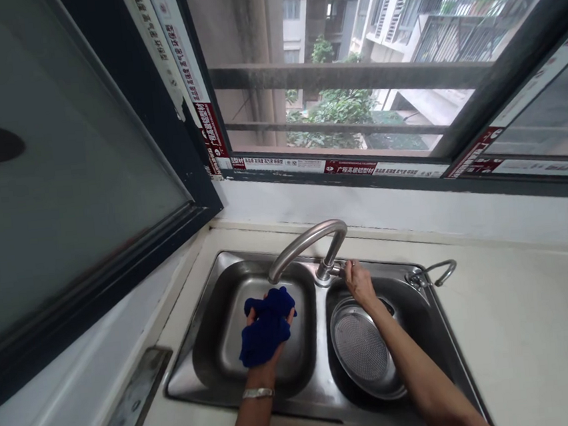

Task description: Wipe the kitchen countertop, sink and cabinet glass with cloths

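A bunched dark blue cloth rests in my left hand, palm up with the fingers curled round its sides, over the left sink basin. The curved metal faucet arches above that basin, its spout end close to the cloth. I cannot make out any water coming from it. My right hand is closed on the faucet handle at the right of the faucet base. Below my right arm, a round metal strainer with small holes lies in the right basin, partly covered by the forearm.
A small curved spout stands at the sink's back right corner. Pale countertop surrounds the sink. At the left, a dark-framed window panel swings inward over the counter. A grimy metal strip lies at the counter's left.
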Tool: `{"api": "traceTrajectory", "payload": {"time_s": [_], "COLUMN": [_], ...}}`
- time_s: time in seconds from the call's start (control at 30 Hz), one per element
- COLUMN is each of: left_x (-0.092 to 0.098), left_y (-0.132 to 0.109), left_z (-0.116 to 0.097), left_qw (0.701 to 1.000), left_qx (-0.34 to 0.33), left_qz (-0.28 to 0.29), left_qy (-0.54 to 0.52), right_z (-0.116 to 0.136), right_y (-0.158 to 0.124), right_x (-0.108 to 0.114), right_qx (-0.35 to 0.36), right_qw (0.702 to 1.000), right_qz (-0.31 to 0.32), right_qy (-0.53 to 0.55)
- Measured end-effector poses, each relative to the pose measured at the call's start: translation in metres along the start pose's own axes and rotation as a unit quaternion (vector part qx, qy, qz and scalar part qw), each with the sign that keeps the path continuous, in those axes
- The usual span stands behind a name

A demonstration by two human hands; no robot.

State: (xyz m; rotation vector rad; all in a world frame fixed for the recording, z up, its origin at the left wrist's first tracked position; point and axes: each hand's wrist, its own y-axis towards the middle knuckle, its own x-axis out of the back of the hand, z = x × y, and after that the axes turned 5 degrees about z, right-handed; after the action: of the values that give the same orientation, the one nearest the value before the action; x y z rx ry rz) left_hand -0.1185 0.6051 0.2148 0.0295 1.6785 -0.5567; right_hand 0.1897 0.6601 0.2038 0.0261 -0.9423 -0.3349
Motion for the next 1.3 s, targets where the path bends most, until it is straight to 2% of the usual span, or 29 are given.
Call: {"api": "traceTrajectory", "payload": {"time_s": [0.63,1.0,1.3], "left_x": [-0.015,-0.026,-0.015], "left_y": [0.001,-0.005,-0.001], "left_z": [0.006,0.008,0.008], "left_qw": [0.999,1.000,1.000], "left_qx": [0.007,0.015,0.007], "left_qz": [-0.033,-0.021,-0.019], "left_qy": [-0.013,-0.014,-0.002], "right_z": [0.001,-0.001,-0.001], "right_y": [0.002,0.001,0.002], "right_x": [0.002,0.003,0.003], "right_qx": [0.007,0.001,-0.001], "right_qw": [1.000,1.000,1.000], "right_qz": [0.005,0.011,0.018], "right_qy": [0.007,0.018,0.023]}}
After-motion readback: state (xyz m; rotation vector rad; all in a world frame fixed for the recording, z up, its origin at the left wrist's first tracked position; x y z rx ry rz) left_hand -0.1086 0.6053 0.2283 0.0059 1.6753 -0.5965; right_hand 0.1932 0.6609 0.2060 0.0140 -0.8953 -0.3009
